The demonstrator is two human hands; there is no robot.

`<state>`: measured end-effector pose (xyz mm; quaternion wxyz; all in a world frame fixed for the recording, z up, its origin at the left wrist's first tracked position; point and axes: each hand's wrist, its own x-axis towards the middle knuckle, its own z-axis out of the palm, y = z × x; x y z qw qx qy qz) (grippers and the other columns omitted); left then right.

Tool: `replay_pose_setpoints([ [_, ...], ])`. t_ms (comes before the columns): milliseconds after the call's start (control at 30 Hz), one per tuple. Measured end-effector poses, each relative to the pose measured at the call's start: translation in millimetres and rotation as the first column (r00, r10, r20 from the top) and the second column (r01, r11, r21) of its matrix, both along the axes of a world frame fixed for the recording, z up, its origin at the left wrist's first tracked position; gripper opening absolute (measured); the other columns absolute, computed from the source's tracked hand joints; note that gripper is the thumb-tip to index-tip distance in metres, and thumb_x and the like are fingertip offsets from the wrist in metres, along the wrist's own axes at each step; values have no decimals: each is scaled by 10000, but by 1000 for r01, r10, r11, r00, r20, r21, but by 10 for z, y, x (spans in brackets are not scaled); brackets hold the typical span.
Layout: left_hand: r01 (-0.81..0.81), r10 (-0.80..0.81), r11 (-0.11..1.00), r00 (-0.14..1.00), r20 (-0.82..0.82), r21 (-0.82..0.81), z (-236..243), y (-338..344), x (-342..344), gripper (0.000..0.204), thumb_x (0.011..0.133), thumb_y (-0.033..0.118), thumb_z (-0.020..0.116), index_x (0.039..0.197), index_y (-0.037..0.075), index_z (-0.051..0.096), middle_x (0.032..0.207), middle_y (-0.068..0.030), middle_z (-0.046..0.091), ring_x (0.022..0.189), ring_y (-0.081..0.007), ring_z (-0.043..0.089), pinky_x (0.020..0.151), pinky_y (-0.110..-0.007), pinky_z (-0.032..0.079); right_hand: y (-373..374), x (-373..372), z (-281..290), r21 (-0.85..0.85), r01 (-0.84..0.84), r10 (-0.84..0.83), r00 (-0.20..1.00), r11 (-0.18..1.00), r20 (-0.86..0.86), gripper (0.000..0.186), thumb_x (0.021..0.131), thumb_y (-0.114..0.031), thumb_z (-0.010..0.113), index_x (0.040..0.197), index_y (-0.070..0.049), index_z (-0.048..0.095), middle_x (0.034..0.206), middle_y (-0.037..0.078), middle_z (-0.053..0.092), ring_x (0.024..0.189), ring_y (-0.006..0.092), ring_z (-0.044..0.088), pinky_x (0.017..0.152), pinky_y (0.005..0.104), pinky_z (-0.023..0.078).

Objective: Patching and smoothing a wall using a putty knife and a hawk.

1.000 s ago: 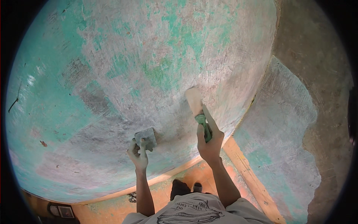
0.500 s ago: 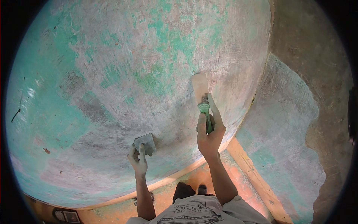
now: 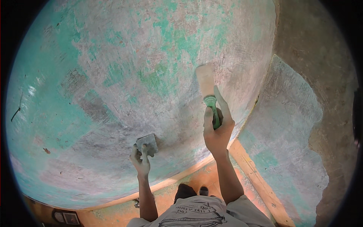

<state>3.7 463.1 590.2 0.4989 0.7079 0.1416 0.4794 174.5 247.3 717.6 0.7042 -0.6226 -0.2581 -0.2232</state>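
A patchy wall (image 3: 124, 64) fills most of the view, turquoise paint showing through whitish and grey filler. My right hand (image 3: 219, 130) grips the green handle of a putty knife (image 3: 206, 80), index finger stretched toward the blade. The wide, pale-coated blade points up and lies at or very near the wall. Lower and to the left, my left hand (image 3: 140, 160) pinches a small square grey plate (image 3: 147, 144) with a ragged lower edge, held close to the wall. Grey residue coats the fingers of both hands.
An inside corner runs down the right, where a second wall (image 3: 291, 113) carries grey-white filler beside bare brown plaster. Wooden baseboard (image 3: 261, 181) edges the orange floor (image 3: 211, 178). A dark twig-like mark (image 3: 16, 114) shows at far left. Framed items (image 3: 70, 218) stand at lower left.
My right hand and the putty knife have shifted slightly up and to the right, the knife tilting a little. My left hand with the grey plate has stayed almost in place.
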Motion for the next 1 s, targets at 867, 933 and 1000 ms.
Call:
replay_pose_setpoints([
  [867,-174,218,943,967,-133,284,136,52,-210,206,1007,88,679,832,-16,646,624,-98,676,548,-121,655,531,-277,479,218,-538,31,-203,-173,183,983,964,28,532,969,-86,627,1496,-34,576,801,18,646,622,26,459,560,207,409],
  [933,-183,227,937,967,-118,298,120,111,-285,189,996,82,689,837,-18,659,629,-109,678,552,-121,657,532,-277,476,278,-549,185,-105,-211,213,977,972,6,533,959,-63,634,1488,-31,585,792,-3,646,634,19,453,562,205,401],
  [1000,-180,220,931,971,-96,317,124,189,-345,173,985,75,698,843,-20,672,634,-120,680,557,-122,659,534,-277,474,271,-593,183,-120,-189,188,982,975,-19,532,957,-41,626,1487,-26,586,789,-6,643,636,19,449,561,205,398],
])
